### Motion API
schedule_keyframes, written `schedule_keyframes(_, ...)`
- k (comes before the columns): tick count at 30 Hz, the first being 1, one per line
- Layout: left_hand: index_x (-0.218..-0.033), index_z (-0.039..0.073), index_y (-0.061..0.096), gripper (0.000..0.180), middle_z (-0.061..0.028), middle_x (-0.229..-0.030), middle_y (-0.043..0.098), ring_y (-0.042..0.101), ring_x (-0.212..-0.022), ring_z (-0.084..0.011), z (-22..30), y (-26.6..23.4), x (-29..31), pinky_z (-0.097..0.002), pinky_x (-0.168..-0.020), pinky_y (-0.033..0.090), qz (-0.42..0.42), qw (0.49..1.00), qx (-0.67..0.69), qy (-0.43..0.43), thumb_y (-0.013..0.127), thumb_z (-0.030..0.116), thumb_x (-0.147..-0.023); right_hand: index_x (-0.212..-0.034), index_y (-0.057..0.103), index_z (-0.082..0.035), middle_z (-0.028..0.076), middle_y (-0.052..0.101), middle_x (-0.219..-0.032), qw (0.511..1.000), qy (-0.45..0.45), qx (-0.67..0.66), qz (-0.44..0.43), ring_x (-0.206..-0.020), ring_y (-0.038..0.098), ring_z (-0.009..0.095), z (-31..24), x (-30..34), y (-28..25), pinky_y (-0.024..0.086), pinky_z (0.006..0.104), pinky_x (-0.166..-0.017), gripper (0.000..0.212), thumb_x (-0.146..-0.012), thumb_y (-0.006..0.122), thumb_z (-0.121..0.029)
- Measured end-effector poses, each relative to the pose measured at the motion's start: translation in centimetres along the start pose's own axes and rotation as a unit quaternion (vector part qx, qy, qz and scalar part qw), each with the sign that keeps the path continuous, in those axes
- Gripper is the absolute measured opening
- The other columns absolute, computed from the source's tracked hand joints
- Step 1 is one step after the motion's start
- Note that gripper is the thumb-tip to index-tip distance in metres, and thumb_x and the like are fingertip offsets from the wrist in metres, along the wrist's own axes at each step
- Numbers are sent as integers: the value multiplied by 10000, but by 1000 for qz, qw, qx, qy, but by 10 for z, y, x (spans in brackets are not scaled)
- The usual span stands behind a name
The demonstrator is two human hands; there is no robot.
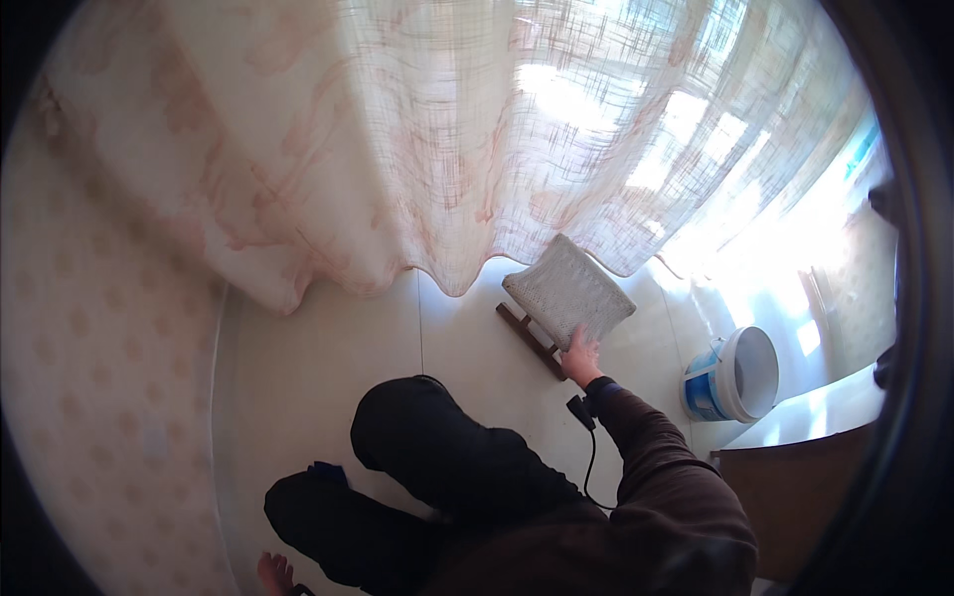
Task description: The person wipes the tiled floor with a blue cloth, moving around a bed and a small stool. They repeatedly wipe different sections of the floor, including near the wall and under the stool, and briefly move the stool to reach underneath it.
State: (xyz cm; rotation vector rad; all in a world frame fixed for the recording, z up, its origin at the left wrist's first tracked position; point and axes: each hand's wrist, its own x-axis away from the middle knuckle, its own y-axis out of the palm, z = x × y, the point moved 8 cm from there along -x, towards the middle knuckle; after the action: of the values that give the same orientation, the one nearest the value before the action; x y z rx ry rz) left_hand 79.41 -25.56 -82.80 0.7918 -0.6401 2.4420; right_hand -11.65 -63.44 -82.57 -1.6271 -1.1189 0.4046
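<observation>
On the smooth tiled floor [328, 368] under the curtain [397, 149], my right hand [581, 353] rests with fingers spread on the white cushion [568, 290], which I think may slide off its low wooden stool [530, 340].

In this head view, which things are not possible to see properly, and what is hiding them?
- Left hand: not in the head view; the body and dark trousers fill the lower part.
- Right hand: its fingers lie on the white cushion; whether they grip is unclear.
- Wooden stool frame: mostly covered by the cushion.
- Bucket: its inside is washed out by window glare.
- Window: veiled by the curtain.
</observation>
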Motion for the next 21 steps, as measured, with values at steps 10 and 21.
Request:
schedule_keyframes(10, -1081, 211, 506, 272, -20, -966, 551, 561, -871, -205, 44, -41, -8, -470, -723, 441, -20, 997, -27, -74, 534, 441, -940, -1491, 200, -146, 447, 432, -1174, 996, -71, 45, -15, -1084, 484, 574, -15, -36, -23, 423, 567, -942, 803, -837, 663, -193)
schedule_keyframes(21, -1237, 182, 443, 414, -54, -1154, 552, 532, -1066, -245, 139, -42, 16, -472, -859, 388, 19, 990, -115, -81, 557, 433, -928, -1413, 377, -156, 382, 427, -1278, 962, 142, 180, 149, -1074, 580, 446, -36, -200, -90, 538, 442, -822, 516, -915, 513, -150)
